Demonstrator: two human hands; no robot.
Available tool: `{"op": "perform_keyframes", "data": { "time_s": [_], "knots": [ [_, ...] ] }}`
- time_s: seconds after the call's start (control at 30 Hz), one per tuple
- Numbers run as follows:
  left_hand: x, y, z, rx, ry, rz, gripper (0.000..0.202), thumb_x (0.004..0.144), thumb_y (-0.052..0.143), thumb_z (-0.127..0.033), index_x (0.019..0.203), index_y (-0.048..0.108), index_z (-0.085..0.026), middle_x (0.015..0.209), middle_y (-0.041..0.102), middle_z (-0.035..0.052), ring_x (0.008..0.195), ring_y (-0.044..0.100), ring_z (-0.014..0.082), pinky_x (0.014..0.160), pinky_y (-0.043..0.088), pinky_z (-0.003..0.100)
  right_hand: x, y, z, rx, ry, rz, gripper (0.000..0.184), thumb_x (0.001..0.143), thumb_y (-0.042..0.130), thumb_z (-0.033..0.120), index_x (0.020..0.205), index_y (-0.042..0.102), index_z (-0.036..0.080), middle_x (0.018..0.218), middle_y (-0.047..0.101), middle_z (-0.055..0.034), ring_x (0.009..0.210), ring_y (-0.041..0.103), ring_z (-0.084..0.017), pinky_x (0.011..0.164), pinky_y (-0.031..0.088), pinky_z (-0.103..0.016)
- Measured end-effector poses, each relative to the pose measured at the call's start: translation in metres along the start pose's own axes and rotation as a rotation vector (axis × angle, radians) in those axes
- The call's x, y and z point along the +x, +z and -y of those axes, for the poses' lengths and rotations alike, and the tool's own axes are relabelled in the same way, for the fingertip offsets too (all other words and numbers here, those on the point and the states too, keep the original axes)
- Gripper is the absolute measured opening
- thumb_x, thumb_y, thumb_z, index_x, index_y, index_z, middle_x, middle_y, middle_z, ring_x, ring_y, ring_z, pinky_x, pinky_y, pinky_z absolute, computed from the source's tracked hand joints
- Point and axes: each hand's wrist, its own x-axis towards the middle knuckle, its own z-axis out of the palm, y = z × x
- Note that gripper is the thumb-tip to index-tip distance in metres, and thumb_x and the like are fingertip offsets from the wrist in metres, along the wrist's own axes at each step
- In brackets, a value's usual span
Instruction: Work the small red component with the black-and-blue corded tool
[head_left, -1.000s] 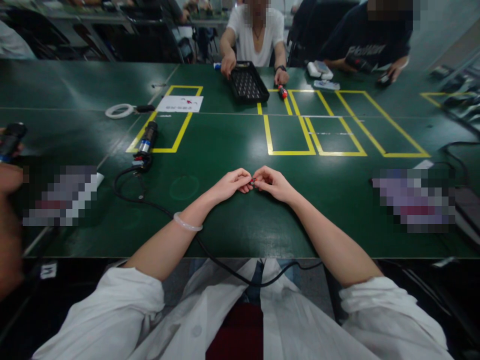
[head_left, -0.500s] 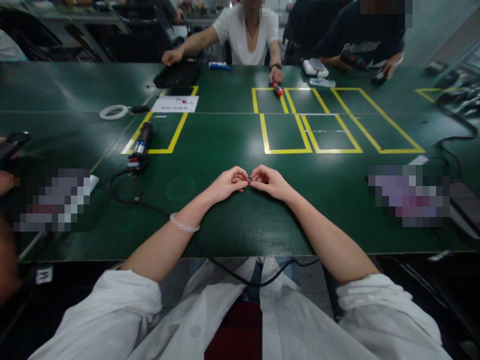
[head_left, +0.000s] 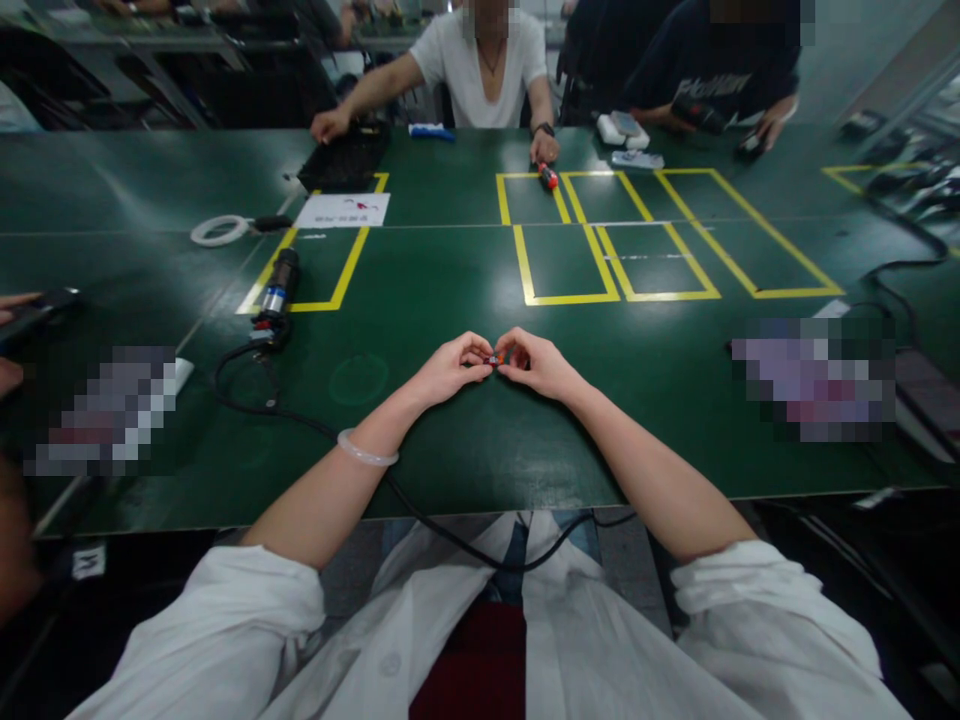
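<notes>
My left hand (head_left: 459, 366) and my right hand (head_left: 535, 360) meet over the near middle of the green table (head_left: 450, 450), fingertips almost touching. Pinched between them is a small red, orange and silvery part (head_left: 495, 360), too small to tell its kind. Both hands are closed, thumb against fingers, and the fingers cover much of the part. To the left of my hands lies a dark cylindrical tool (head_left: 280, 285) with a blue band and a black cable (head_left: 315, 424) that runs under my left forearm.
Yellow tape outlines (head_left: 611, 298) mark the table. A white paper (head_left: 343, 210), a white cable coil (head_left: 221, 231) and a black tray-like object (head_left: 345, 160) lie at the far left. Across the table, a person's hand touches a red-and-black tool (head_left: 548, 177). Blurred objects flank me.
The small part shows more orange and silver between my fingertips now, as my right fingers have shifted slightly. The view has turned a little; the far person's hands stay about where they were.
</notes>
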Motion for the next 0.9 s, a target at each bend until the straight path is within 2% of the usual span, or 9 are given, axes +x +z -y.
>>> {"op": "perform_keyframes", "data": {
  "time_s": [0.5, 0.9],
  "knots": [
    [-0.002, 0.001, -0.002, 0.093, 0.052, -0.007, 0.027, 0.075, 0.073, -0.022, 0.094, 0.057, -0.013, 0.094, 0.062, 0.0043, 0.084, 0.061, 0.0128, 0.074, 0.046, 0.025, -0.001, 0.001, -0.008, -0.026, -0.001, -0.008, 0.018, 0.081, 0.068, 0.027, 0.095, 0.061, 0.018, 0.082, 0.063, -0.0009, 0.067, 0.055, -0.013, 0.064, 0.044, -0.026],
    [-0.003, 0.001, -0.004, 0.127, 0.047, -0.027, 0.028, 0.074, 0.074, -0.025, 0.094, 0.057, -0.013, 0.094, 0.063, 0.0047, 0.084, 0.062, 0.0137, 0.073, 0.046, 0.025, 0.0, 0.002, -0.011, -0.028, -0.012, 0.013, 0.015, 0.082, 0.066, 0.024, 0.095, 0.061, 0.018, 0.086, 0.065, -0.0014, 0.069, 0.056, -0.013, 0.065, 0.044, -0.026]
  ]
}}
